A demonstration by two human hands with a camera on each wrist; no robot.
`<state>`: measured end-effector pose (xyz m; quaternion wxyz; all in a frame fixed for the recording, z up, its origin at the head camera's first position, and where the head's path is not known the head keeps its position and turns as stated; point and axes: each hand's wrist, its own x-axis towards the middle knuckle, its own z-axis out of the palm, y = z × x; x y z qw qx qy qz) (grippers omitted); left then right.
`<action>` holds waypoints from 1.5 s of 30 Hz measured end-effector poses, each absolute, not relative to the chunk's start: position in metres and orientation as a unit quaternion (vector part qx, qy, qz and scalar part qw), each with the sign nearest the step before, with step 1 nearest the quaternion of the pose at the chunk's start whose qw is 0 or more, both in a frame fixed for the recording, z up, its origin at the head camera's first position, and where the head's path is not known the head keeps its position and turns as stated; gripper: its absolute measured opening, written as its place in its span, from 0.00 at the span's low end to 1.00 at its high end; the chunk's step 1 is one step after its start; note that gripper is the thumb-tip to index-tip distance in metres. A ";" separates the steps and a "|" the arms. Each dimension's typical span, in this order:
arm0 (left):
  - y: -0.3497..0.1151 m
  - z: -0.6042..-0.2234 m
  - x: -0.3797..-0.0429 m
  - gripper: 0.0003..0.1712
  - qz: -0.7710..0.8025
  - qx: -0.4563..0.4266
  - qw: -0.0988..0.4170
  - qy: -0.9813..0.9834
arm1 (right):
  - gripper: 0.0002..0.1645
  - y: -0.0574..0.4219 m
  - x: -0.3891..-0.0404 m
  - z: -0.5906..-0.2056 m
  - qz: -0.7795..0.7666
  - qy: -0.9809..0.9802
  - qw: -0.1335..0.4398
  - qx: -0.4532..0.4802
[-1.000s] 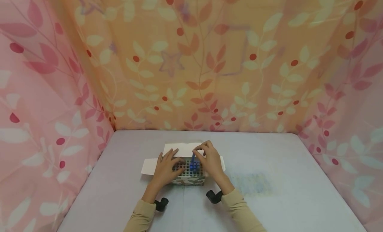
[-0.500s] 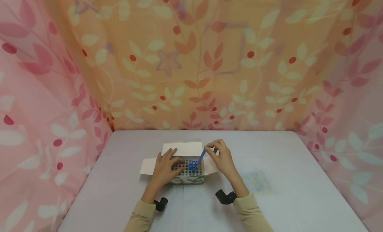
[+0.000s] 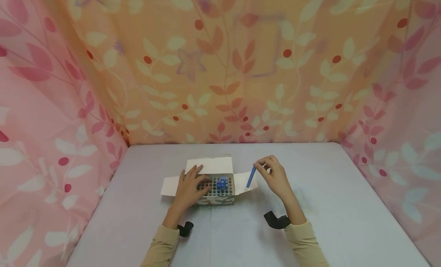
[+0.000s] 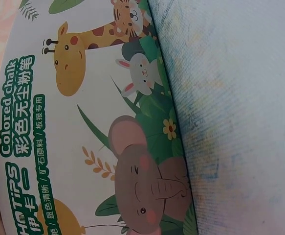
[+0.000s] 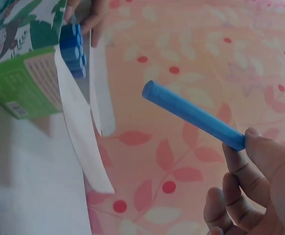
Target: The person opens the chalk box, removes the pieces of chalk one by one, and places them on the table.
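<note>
A blue chalk stick (image 3: 251, 177) slants down from my right hand (image 3: 276, 179), pinched at its upper end between thumb and fingertips. In the right wrist view the chalk (image 5: 193, 115) points away from the hand (image 5: 264, 186), its far end free. My left hand (image 3: 189, 187) rests on the left part of the colored chalk box (image 3: 218, 200), fingers spread toward the back flap, thumb and forefinger over the opening. Several blue chalks (image 3: 222, 185) stick up higher than the other sticks in the box. The left wrist view is filled mostly by the box's printed animal side (image 4: 98, 122).
White lid flaps stand out from the box: a back flap (image 3: 210, 164), a left flap (image 3: 170, 185) and a right flap (image 3: 244, 182). Colored dust smudges (image 3: 304, 200) mark the white tabletop (image 3: 234, 240) at right. Leaf-patterned curtains (image 3: 220, 87) enclose the table.
My right hand has drawn the blue chalk up out of the box and carried it to the right, past the box's edge. The left hand has stayed on the box.
</note>
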<state>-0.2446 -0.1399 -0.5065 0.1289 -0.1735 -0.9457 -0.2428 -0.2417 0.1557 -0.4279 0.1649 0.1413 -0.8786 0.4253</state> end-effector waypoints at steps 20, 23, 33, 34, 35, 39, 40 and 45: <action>-0.145 -0.495 -0.253 0.16 -0.232 -0.168 0.123 -0.950 | 0.10 0.199 -0.247 -0.445 0.373 -0.912 0.057 0.164; -0.145 -0.496 -0.253 0.16 -0.231 -0.170 0.124 -0.950 | 0.10 0.201 -0.249 -0.456 0.365 -0.915 0.032 0.170; -0.141 -0.502 -0.251 0.16 -0.236 -0.176 0.128 -0.947 | 0.11 0.201 -0.253 -0.486 0.338 -0.928 -0.018 0.153; -0.140 -0.503 -0.251 0.16 -0.237 -0.175 0.127 -0.947 | 0.10 0.200 -0.254 -0.488 0.335 -0.931 -0.018 0.148; -0.140 -0.503 -0.250 0.16 -0.237 -0.172 0.126 -0.948 | 0.10 0.199 -0.254 -0.491 0.329 -0.934 -0.018 0.140; -0.140 -0.505 -0.247 0.16 -0.243 -0.167 0.120 -0.948 | 0.10 0.196 -0.255 -0.500 0.303 -0.946 -0.021 0.114; -0.140 -0.506 -0.247 0.16 -0.243 -0.168 0.120 -0.948 | 0.11 0.196 -0.254 -0.501 0.299 -0.948 -0.022 0.110; -0.138 -0.509 -0.246 0.14 -0.249 -0.171 0.121 -0.946 | 0.11 0.195 -0.253 -0.506 0.278 -0.955 -0.021 0.105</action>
